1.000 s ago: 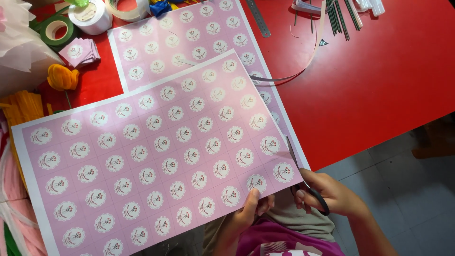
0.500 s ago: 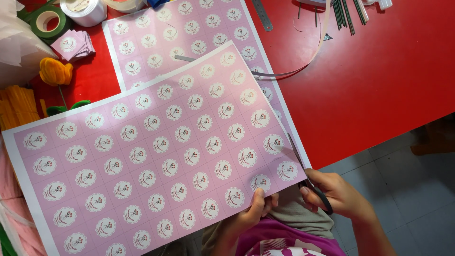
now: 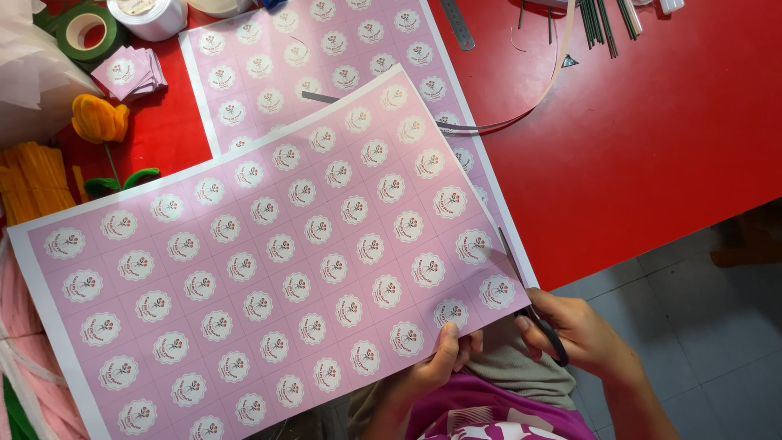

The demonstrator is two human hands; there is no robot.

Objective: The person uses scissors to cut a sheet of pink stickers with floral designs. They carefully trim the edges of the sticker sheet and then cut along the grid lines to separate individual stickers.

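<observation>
My left hand (image 3: 444, 358) pinches the near edge of a large pink sheet (image 3: 269, 261) printed with rows of round white flower badges. The sheet lies tilted across the red table and over my lap. My right hand (image 3: 582, 334) grips black-handled scissors (image 3: 529, 301), whose blades run along the sheet's right edge. A second pink sheet (image 3: 326, 57) of the same kind lies flat on the table behind, partly covered by the held one.
On the red table (image 3: 652, 138) are a green tape roll (image 3: 85, 28), a white ribbon roll (image 3: 147, 12), a stack of cut pink squares (image 3: 130, 72), a yellow handmade flower (image 3: 99, 118), orange strips (image 3: 28, 179), green wires (image 3: 607, 20), a metal ruler (image 3: 458, 23). Grey tiled floor (image 3: 700, 326) lies at right.
The held sheet has shifted toward the left and rotated slightly, and the scissors have advanced further along its right edge. Both hands keep their grip.
</observation>
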